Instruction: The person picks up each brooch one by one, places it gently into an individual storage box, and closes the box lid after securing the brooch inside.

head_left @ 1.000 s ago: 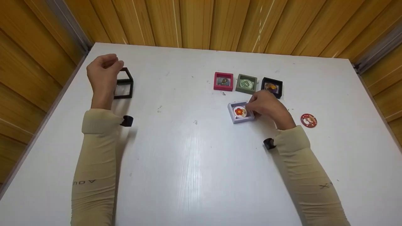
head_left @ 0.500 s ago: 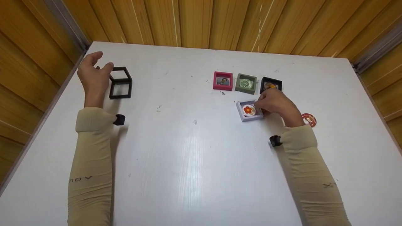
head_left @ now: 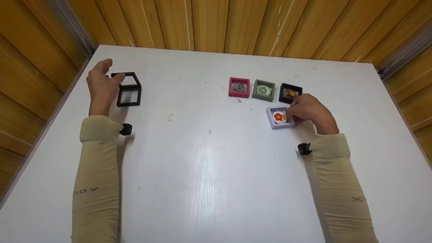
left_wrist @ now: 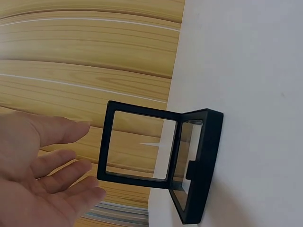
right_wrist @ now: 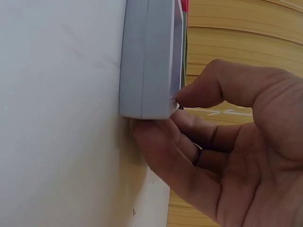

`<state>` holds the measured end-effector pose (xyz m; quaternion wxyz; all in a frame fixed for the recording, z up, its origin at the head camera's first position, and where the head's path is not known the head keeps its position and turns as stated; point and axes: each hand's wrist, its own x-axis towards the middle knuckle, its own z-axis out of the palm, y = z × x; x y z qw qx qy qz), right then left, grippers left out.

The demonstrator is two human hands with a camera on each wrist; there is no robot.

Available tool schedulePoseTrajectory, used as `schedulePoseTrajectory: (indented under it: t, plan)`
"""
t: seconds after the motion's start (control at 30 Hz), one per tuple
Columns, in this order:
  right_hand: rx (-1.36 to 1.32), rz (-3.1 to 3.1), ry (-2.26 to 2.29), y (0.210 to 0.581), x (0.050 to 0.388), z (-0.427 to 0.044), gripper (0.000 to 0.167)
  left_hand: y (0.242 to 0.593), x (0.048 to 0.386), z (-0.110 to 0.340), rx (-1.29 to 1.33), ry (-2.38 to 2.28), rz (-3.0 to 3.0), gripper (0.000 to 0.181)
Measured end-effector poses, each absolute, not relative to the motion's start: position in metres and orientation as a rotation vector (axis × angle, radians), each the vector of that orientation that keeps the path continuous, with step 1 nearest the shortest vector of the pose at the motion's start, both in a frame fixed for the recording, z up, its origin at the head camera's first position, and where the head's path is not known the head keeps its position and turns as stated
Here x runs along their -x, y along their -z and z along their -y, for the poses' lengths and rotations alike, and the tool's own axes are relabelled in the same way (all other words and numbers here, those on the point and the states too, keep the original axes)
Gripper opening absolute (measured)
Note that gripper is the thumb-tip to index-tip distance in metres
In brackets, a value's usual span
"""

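My right hand (head_left: 312, 111) pinches the right edge of a lavender square display frame (head_left: 282, 126). In the right wrist view the thumb lies on the rim of the lavender frame (right_wrist: 149, 66) and the forefinger against its outer side. A round white badge with a red flower (head_left: 278, 117) sits inside. At the far left my left hand (head_left: 101, 86) is held with its fingers loosely spread. Beside it stands a black hinged display frame (head_left: 129, 104), its lid raised. The left wrist view shows a gap between the left hand (left_wrist: 42, 175) and the black frame (left_wrist: 210, 161).
Behind the lavender frame is a row: a red frame (head_left: 239, 95), a green frame (head_left: 263, 98) and a small black frame (head_left: 287, 101), each with a picture inside. Wooden panels (head_left: 209, 25) rise behind the white table (head_left: 189, 162).
My right hand has shifted the lavender frame to the right, and my wrist now covers the round red badge seen earlier. My left hand has moved left, away from the open black frame.
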<state>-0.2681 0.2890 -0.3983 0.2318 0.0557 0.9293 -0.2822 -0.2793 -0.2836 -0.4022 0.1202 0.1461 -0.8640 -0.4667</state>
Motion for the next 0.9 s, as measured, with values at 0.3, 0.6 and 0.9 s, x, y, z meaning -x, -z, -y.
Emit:
schedulePoseTrajectory:
  t: [0.3,0.6,0.9]
  plan:
    - [-0.168,-2.55,0.773,0.397,0.269,-0.303,0.033,0.406,0.279,0.284,-0.469,1.442,2.521,0.055]
    - [-0.251,-2.513,0.834,0.395,0.268,-0.315,0.044,0.409,0.281,0.286,-0.486,1.421,2.538,0.05]
    - [-0.209,-2.569,0.765,0.394,0.268,-0.33,0.04,0.412,0.278,0.29,-0.46,1.299,2.566,0.038]
